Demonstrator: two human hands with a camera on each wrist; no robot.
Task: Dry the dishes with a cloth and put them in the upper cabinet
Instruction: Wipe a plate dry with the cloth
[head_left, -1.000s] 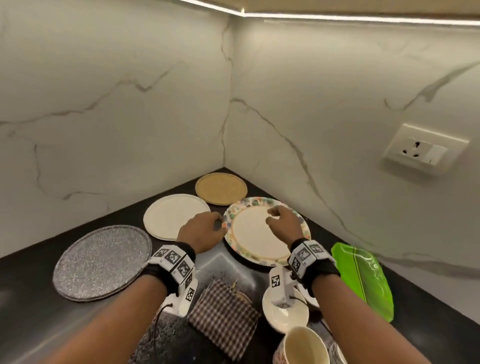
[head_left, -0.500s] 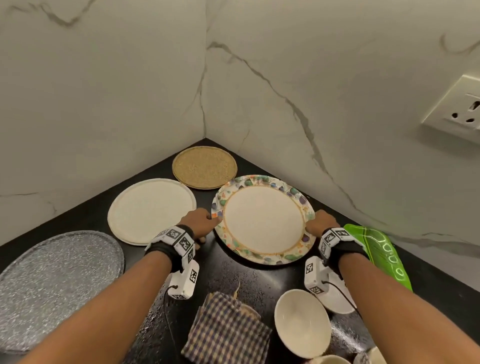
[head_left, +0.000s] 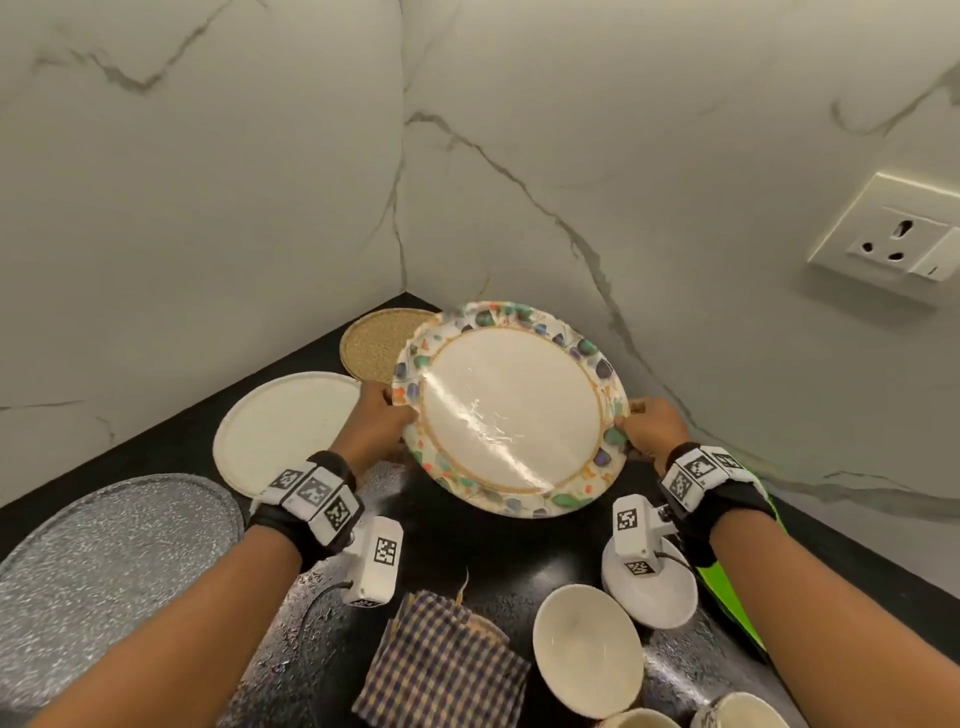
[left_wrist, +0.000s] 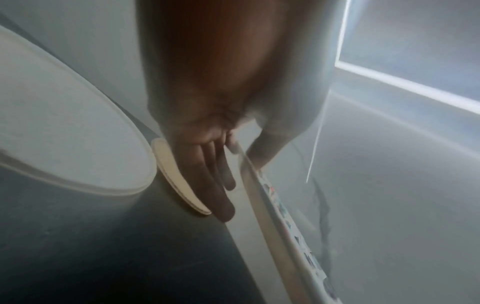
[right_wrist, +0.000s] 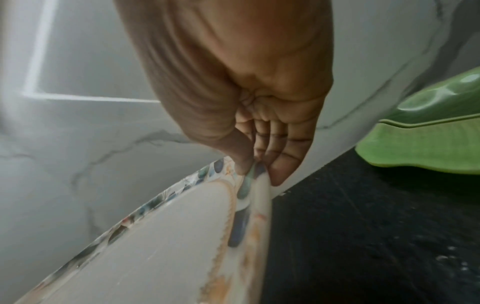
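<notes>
Patterned plate (head_left: 511, 415) now lifted off counter (head_left: 498, 545), tilted, left hand (head_left: 376, 423) and right hand (head_left: 649, 428) each grip its rim.

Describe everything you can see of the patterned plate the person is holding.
The patterned plate is round, with a plain cream centre, an orange ring and a rim of multicoloured blotches. It looks glossy, with a streak of glare across its face. It is lifted off the black counter and tilted toward the camera. The left hand and right hand grip opposite edges of it.
</notes>
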